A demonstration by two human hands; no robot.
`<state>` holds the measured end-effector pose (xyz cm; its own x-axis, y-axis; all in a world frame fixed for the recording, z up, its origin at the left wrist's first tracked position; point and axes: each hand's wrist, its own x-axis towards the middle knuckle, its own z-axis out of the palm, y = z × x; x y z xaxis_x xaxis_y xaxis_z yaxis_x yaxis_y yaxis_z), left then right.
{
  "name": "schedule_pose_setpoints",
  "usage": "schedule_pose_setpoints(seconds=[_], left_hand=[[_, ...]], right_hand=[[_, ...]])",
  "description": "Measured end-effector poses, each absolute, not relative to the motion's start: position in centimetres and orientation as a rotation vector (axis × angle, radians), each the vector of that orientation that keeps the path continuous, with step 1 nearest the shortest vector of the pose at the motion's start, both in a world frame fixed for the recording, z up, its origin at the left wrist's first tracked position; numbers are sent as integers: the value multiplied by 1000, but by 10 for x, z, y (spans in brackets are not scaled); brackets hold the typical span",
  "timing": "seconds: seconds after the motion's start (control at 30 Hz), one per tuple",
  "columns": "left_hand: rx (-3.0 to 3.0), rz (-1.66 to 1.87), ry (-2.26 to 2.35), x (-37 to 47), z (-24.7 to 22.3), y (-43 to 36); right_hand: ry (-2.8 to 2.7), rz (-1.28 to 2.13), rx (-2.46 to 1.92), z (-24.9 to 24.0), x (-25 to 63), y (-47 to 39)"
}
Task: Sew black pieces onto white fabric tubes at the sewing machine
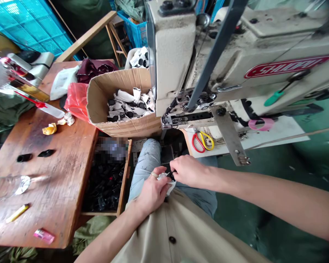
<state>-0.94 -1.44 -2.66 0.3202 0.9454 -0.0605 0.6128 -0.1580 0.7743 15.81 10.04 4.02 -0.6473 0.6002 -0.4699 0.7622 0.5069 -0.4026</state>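
Observation:
My left hand [153, 191], a ring on one finger, is closed around a small white piece with black on it [170, 187], held low over my lap. My right hand [188, 171] meets it from the right, its fingertips pinched at the piece's dark upper end. What exactly lies between those fingertips is too small to make out. Similar white pieces with black ends [131, 104] fill a cardboard box [120, 128] just beyond my knees. Scissors with red and yellow handles [202, 141] lie on the sewing machine's white table, above my right hand.
A sewing machine [175, 54] rises ahead, with a metal bar [230, 137] jutting toward me. To the left, a wooden table [57, 160] carries a bottle [13, 186], a yellow marker-like stick [18, 213] and a pink lighter [44, 235]. Its open drawer [123, 179] holds black parts.

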Motion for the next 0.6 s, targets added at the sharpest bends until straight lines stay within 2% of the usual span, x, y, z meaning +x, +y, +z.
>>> schedule_pose_setpoints(seconds=[0.13, 0.3, 0.47, 0.53, 0.6], left_hand=[[1854, 609, 1379, -9, -25, -18], [1851, 614, 1387, -11, -25, -22], [1708, 669, 1374, -19, -25, -21], [1686, 669, 1358, -21, -25, -20], [1683, 660, 1351, -21, -25, -19]], right_hand=[[2447, -1019, 1179, 33, 155, 86], [1982, -1673, 1532, 14, 158, 81], [1471, -2461, 1223, 1, 178, 81], [1502, -2475, 1234, -4, 183, 82], [1660, -2314, 1362, -10, 185, 82]])
